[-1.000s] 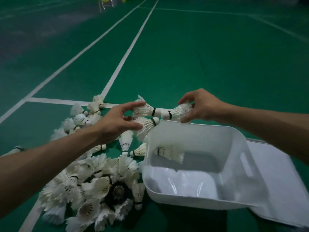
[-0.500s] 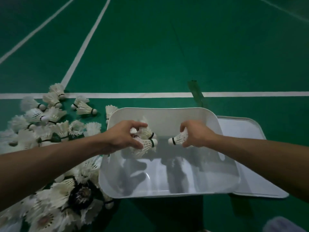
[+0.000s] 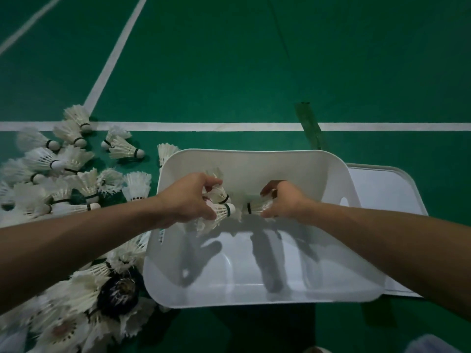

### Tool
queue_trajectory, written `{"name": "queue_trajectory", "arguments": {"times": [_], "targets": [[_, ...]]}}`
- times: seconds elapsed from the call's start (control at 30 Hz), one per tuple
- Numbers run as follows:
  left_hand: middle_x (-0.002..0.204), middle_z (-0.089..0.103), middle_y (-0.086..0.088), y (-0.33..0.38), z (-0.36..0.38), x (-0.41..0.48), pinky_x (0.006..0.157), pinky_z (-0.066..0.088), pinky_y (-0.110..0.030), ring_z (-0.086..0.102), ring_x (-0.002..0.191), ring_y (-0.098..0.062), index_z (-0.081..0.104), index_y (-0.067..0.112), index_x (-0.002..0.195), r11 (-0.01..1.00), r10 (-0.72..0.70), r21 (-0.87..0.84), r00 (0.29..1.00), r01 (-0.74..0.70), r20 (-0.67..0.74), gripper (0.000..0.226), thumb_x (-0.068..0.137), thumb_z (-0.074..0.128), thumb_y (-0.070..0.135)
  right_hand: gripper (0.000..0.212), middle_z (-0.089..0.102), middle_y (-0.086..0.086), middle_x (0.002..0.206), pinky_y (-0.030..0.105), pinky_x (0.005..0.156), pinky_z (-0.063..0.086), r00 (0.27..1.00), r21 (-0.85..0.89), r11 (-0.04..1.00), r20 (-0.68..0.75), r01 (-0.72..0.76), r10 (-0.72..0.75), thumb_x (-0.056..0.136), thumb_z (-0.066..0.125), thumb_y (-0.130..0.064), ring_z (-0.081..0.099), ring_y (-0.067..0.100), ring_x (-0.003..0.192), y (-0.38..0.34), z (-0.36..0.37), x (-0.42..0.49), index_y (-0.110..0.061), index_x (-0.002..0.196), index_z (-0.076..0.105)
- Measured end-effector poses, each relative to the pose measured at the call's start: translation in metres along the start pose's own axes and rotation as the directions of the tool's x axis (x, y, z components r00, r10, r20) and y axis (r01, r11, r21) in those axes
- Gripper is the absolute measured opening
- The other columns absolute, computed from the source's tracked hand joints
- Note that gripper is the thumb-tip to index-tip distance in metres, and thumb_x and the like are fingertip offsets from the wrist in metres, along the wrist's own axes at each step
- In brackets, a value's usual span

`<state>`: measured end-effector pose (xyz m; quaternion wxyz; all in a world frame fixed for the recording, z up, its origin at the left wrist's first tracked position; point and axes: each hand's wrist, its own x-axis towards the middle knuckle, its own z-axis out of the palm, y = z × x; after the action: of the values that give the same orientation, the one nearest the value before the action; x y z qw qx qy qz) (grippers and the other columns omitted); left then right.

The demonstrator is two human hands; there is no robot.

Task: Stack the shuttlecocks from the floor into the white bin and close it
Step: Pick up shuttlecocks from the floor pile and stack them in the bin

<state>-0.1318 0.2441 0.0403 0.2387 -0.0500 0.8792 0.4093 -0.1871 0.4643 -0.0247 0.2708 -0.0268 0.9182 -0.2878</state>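
Both forearms were bare from the frame edges down to the wrists, with no sleeve, watch, band or ring showing on either. The bare, slim-fingered left hand [image 3: 190, 197] and the bare, ringless right hand [image 3: 286, 201] wore no gloves (the dim light hid finer detail). The fingernails that showed looked short and unpainted; the arms were lean and long.

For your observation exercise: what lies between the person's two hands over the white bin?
In the head view, between the left hand and right hand, only the cork tips of the held shuttlecocks nearly meet above the white bin.
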Motion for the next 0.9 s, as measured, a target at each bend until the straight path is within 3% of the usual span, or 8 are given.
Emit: {"name": "queue_trajectory", "arguments": {"times": [0.17,0.27,0.43,0.53,0.67,0.73,0.8,0.9], "targets": [[0.127,0.059,-0.009,-0.001,-0.007,-0.001,0.079,0.045,-0.023,0.061,0.100,-0.022,0.048,0.014,0.139,0.998,-0.057,-0.007,0.998,0.057,-0.028,0.079,0.069,0.078,-0.005,0.049,0.059,0.006,0.104,0.027,0.065,0.056,0.998,0.047,0.999,0.065,-0.018,0.015,0.070,0.075,0.000,0.059,0.019,0.081,-0.009,0.002,0.002,-0.015,0.115,0.063],[0.128,0.058,-0.009,-0.001,-0.007,0.000,0.077,0.045,-0.023,0.061,0.100,-0.021,0.048,0.014,0.140,0.998,-0.063,-0.027,0.998,0.062,-0.022,0.079,0.069,0.077,-0.005,0.052,0.057,0.007,0.105,0.040,0.076,0.059,0.998,0.128,0.991,0.065,-0.035,0.026,0.069,0.075,0.004,0.060,0.024,0.088,-0.016,0.004,0.007,-0.015,0.115,0.062],[0.132,0.056,-0.005,0.001,-0.007,-0.005,0.077,0.055,-0.030,0.064,0.096,-0.020,0.044,0.017,0.142,0.999,-0.041,-0.028,0.999,0.040,-0.035,0.080,0.072,0.076,-0.004,0.056,0.056,0.009,0.106,0.048,0.077,0.059,0.994,0.289,0.952,0.072,-0.097,0.079,0.072,0.074,0.008,0.060,0.025,0.088,-0.018,0.024,0.008,-0.016,0.119,0.055],[0.134,0.055,-0.004,0.002,-0.007,-0.007,0.066,0.052,-0.021,0.062,0.096,-0.017,0.042,0.016,0.143,1.000,-0.027,0.004,0.999,0.027,-0.022,0.079,0.074,0.074,-0.004,0.058,0.055,0.009,0.108,0.045,0.078,0.058,0.993,0.389,0.914,0.045,-0.114,0.105,0.076,0.069,0.012,0.059,0.024,0.089,-0.017,0.036,0.006,-0.018,0.123,0.051],[0.137,0.054,-0.004,0.003,-0.008,-0.007,0.068,0.048,-0.016,0.060,0.100,-0.016,0.040,0.016,0.144,0.999,-0.026,0.020,1.000,0.026,-0.008,0.081,0.074,0.075,-0.003,0.053,0.062,0.019,0.110,0.028,0.061,0.053,0.992,0.534,0.842,-0.037,-0.082,0.120,0.077,0.066,0.014,0.059,0.023,0.081,-0.018,0.046,0.004,-0.012,0.121,0.051],[0.136,0.054,-0.004,0.003,-0.007,-0.007,0.066,0.049,-0.015,0.062,0.098,-0.017,0.040,0.015,0.144,1.000,-0.022,0.019,1.000,0.023,-0.003,0.080,0.074,0.074,-0.003,0.048,0.064,0.015,0.103,0.020,0.055,0.050,0.983,0.564,0.824,-0.114,-0.054,0.143,0.077,0.067,0.012,0.059,0.020,0.078,-0.017,0.045,0.003,-0.008,0.119,0.053],[0.135,0.055,-0.005,0.003,-0.007,-0.008,0.066,0.049,-0.016,0.063,0.095,-0.017,0.040,0.015,0.144,1.000,-0.016,0.023,1.000,0.016,0.002,0.079,0.075,0.073,-0.004,0.044,0.063,0.009,0.096,0.020,0.057,0.050,0.972,0.555,0.831,-0.168,-0.042,0.161,0.077,0.070,0.009,0.060,0.019,0.077,-0.014,0.043,0.003,-0.009,0.115,0.055],[0.133,0.056,-0.004,0.003,-0.007,-0.008,0.065,0.048,-0.015,0.063,0.094,-0.016,0.041,0.015,0.144,1.000,-0.010,0.018,1.000,0.010,0.001,0.079,0.075,0.073,-0.004,0.050,0.061,0.005,0.095,0.032,0.065,0.055,0.983,0.629,0.772,-0.066,-0.092,0.171,0.077,0.069,0.013,0.061,0.017,0.073,-0.011,0.045,0.004,-0.015,0.113,0.049]]}}
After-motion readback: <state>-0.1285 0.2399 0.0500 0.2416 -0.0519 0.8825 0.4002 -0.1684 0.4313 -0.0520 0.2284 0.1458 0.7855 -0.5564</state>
